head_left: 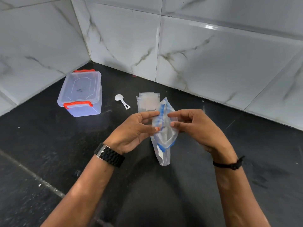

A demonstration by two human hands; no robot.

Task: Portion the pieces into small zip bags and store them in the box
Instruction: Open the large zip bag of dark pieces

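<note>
A clear pouch with blue print (pixel 164 133) stands upright on the black counter between my hands. My left hand (pixel 132 130) pinches its left top edge and my right hand (pixel 198 126) pinches its right top edge, with the mouth of the pouch spread between them. What is inside the pouch is too blurred to tell. Behind it lies a small stack of clear zip bags (pixel 147 101). A white plastic scoop (pixel 122 100) lies to their left. The clear storage box (pixel 81 94) with red latches stands at the back left, its lid on.
The black counter (pixel 49 145) ends at marble-tiled walls (pixel 196 54) that meet in a corner behind the box. A pale seam crosses the counter at the lower left. I wear a black watch on the left wrist and a black band on the right.
</note>
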